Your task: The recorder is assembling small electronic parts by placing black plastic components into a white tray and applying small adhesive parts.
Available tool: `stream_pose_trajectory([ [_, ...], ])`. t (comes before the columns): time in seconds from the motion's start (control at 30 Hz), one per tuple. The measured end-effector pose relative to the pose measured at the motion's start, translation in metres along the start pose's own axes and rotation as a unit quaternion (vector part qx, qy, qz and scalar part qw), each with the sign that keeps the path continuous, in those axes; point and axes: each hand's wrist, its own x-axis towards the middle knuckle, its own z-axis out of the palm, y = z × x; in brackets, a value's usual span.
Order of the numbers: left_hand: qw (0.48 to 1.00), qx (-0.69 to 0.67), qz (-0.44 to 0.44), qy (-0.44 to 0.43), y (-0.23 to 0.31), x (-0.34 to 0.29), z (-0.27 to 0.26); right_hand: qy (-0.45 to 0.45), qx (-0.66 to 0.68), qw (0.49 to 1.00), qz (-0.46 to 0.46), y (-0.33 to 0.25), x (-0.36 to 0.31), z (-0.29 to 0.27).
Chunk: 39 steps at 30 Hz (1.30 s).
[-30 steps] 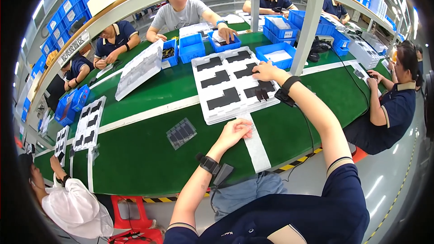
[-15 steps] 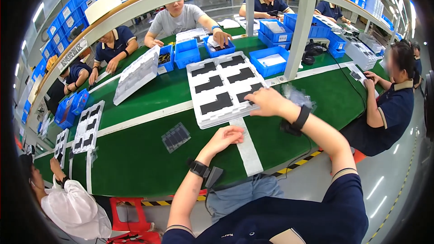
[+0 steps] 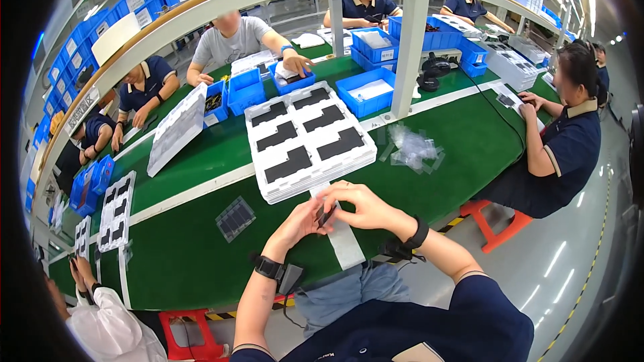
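Note:
Both my hands are raised together above the near edge of the green table, in front of a stack of white trays (image 3: 315,178). Between them is a small dark flat piece (image 3: 327,216), mostly hidden by the fingers. My right hand (image 3: 367,209) pinches it with thumb and fingertips. My left hand (image 3: 299,227) is closed around its other side, fingers curled and partly covered. In the top tray lie several flat black stepped pieces (image 3: 288,163), set in shaped recesses. Left of my hands, a clear sheet with dark rectangles (image 3: 235,218) lies on the table.
Crumpled clear plastic film (image 3: 414,150) lies right of the stack. Behind stand blue bins (image 3: 365,92) and a white shelf post (image 3: 406,47). A tilted white tray (image 3: 176,131) leans at left. Co-workers sit around the table, one at right (image 3: 570,121).
My right hand has left the top tray and come back to meet my left hand. A small dark piece now shows between them. The whole view has shifted slightly.

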Motion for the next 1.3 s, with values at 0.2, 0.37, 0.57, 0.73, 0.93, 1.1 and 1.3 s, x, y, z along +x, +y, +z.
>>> stream_pose_trajectory([
  [0.2, 0.988, 0.034, 0.129, 0.078, -0.006, 0.0, 0.008, 0.145, 0.014, 0.983, 0.116, 0.007, -0.014, 0.013],
  [0.37, 0.985, 0.096, 0.133, 0.044, -0.009, 0.0, -0.001, 0.138, 0.089, 0.976, 0.143, -0.001, -0.017, 0.021],
  [0.57, 0.984, 0.074, 0.136, 0.094, -0.006, -0.002, 0.003, 0.118, 0.027, 0.983, 0.136, -0.006, -0.013, 0.022],
  [0.73, 0.982, 0.09, 0.147, 0.077, -0.004, 0.004, -0.004, 0.188, -0.018, 0.974, 0.124, 0.007, -0.007, 0.021],
  [0.93, 0.977, 0.128, 0.152, 0.081, -0.006, -0.005, -0.004, 0.127, -0.028, 0.984, 0.12, -0.007, -0.012, 0.029],
  [1.1, 0.972, 0.168, 0.15, 0.06, -0.012, 0.003, -0.002, 0.127, 0.016, 0.974, 0.187, 0.003, -0.018, 0.016],
  [1.3, 0.844, 0.483, 0.164, 0.165, 0.001, 0.016, -0.001, 0.235, -0.204, 0.948, 0.069, -0.027, 0.007, -0.095],
])
